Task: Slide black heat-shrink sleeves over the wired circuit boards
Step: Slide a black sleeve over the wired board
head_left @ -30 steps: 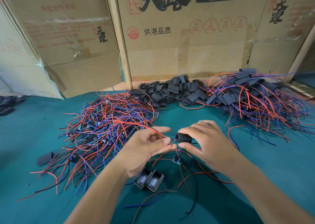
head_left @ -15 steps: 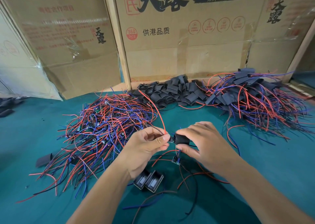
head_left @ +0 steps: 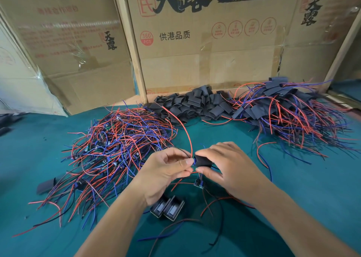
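Right hand [head_left: 224,164] pinches a black sleeve [head_left: 202,160]; left hand [head_left: 166,170] pinches the small circuit board [head_left: 193,162] at the sleeve's mouth, between both hands. Sleeve looks light, soft, squashable; board stiff, wires floppy, so best held at the board's edges. Cardboard box [head_left: 205,41] beyond the hands reads "天露", "360 PCS", "供港品质".
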Demonstrator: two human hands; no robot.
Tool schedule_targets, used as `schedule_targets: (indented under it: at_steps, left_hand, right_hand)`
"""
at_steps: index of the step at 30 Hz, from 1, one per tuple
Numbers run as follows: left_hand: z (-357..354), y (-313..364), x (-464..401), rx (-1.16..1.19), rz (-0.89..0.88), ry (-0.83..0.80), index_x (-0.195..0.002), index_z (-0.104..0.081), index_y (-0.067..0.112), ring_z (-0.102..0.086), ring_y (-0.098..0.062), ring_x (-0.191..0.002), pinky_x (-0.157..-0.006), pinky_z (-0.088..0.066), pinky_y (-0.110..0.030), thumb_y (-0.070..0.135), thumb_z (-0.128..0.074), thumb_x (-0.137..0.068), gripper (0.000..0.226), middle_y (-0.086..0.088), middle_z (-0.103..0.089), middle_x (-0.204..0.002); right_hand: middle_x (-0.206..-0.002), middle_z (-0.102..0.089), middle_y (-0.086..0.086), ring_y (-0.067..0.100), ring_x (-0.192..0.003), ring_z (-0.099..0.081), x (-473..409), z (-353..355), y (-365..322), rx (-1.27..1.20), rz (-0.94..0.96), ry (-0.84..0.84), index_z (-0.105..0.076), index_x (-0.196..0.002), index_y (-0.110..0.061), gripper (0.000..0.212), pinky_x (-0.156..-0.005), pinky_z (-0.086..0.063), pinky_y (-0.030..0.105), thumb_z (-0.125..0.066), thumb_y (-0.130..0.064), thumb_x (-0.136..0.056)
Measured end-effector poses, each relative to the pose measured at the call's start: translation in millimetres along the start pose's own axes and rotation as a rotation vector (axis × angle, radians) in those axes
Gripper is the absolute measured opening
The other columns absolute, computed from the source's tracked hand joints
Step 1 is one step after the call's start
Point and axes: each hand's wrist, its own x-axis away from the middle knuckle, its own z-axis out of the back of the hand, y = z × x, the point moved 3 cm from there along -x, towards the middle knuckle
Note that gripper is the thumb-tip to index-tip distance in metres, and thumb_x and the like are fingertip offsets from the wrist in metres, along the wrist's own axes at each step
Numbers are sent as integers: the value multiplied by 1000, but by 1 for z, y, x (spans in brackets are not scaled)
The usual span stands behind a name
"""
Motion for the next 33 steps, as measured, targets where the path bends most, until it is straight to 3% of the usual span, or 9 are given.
schedule_targets:
  at_steps: [7, 13, 17, 25, 31, 33]
  left_hand:
    - [-3, 1, 1, 50, 8, 26, -91, -66, -2, -66, -18, -67, -67, -57, -21, 6, -76, -72, 23, -10, -66, -76]
    - [-7, -3, 2, -6, 32, 22, -88, -67, -1, -63, -16, -64, -64, -56, -22, 12, -77, -72, 22, -12, -63, -73]
    - [-7, -2, 3, 8, 45, 5, -89, -67, 1, -64, -16, -66, -65, -57, -23, 14, -77, -73, 23, -12, -64, -74]
    - [-8, -4, 2, 54, 60, 3, -83, -68, 3, -63, -16, -65, -63, -56, -22, 13, -75, -75, 14, -11, -63, -74]
    - [-4, -2, 1, 75, 92, 15, -87, -66, 3, -64, -14, -62, -61, -55, -21, 9, -78, -69, 22, -7, -62, -71]
    - [-4, -2, 1, 91, 113, 8, -87, -65, 5, -64, -14, -62, -61, -56, -21, 8, -78, -69, 22, -8, -62, -70]
  right_hand:
    - [-92, -63, -2, 20, -90, -54, 2, 0, 1, -83, -36, -38, -62, -115, -20, 32, -76, -47, 38, -54, -43, -95]
    - [-89, -61, -4, 18, -85, -55, 3, -3, -2, -137, -26, -37, -62, -114, -21, 28, -71, -49, 40, -55, -40, -94]
    - [-95, -63, -11, 0, -81, -53, 3, -4, -1, -362, -90, -21, -55, -120, -26, 29, -74, -45, 26, -63, -33, -93]
    - [-93, -63, -15, 0, -84, -56, 3, -6, -1, -443, -106, 33, -56, -104, -15, 23, -75, -44, 15, -67, -29, -91]
    - [-105, -65, -11, 9, -99, -63, 5, -8, 3, -512, -115, 6, -55, -107, -27, 27, -84, -53, 32, -69, -34, -86]
    - [-105, -64, -14, 6, -99, -62, 5, -8, 3, -505, -108, 32, -53, -106, -32, 25, -84, -53, 31, -64, -41, -85]
